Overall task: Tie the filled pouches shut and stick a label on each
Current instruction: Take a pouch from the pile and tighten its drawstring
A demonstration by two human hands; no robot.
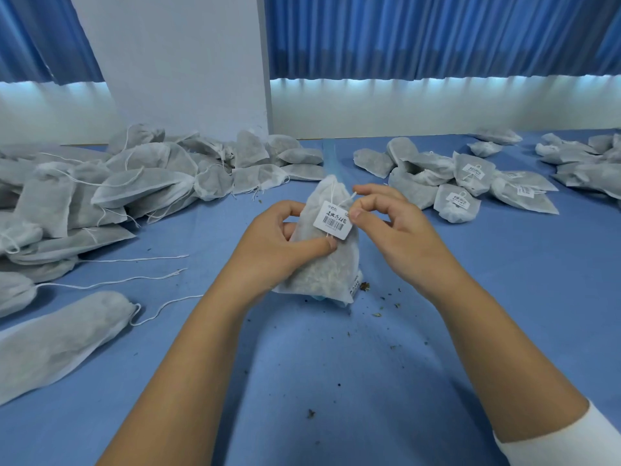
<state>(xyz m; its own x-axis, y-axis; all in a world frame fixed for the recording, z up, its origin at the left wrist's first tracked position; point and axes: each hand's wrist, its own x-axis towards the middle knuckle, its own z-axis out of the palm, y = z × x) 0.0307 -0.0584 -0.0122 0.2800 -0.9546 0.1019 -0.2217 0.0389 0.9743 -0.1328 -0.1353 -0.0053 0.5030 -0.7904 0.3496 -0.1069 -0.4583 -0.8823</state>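
Nearest, the blue table carries only scattered crumbs, so both forearms seem to have room to swing. Midway, the left hand curls round 1 filled pouch held upright, its thumb pressing the label; the right hand pinches the label's upper corner by the drawstring. This pouch looks tied and nearly labelled. Beyond, the large left heap trails loose strings, unlabelled; the right heap looks finished. The table's far edge meets the wall just behind.
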